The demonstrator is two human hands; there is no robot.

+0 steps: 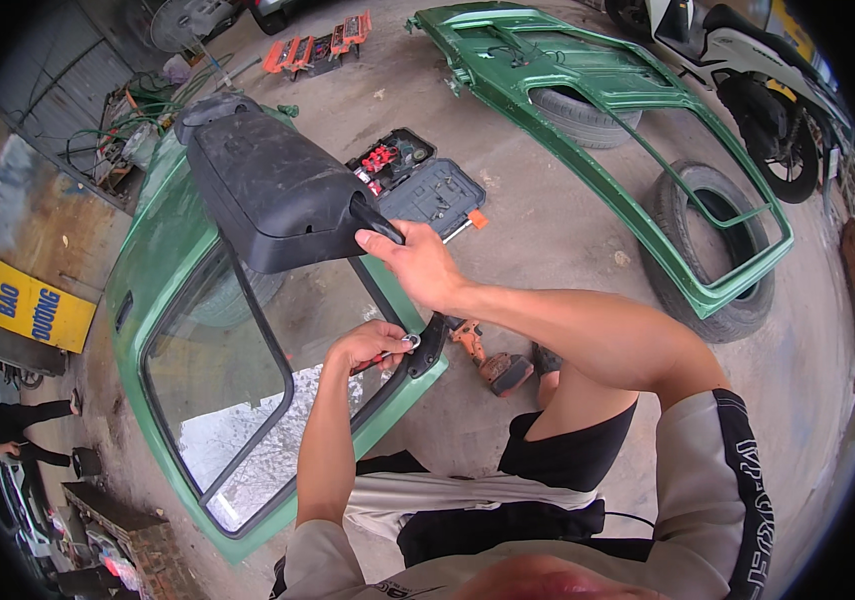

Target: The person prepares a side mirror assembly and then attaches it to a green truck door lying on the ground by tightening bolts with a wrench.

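Left hand [369,346]: grip closed around a round-ended metal tool [411,341], held beside the black bracket [429,352] on the green door [152,250], presumably for reach. Cordless drill [487,362] lies on the floor just beside the door, apparently within reach. Right hand [421,262]: grip clasping the arm of the black mirror [272,185], located above the door's glass; judged to be supporting its weight. Beyond, an open tool case [437,192]. Farther right, a second door shell [617,90] rests on tyres [585,125], likely protecting its paint.

Black mirror housing [272,185], green door [159,215]
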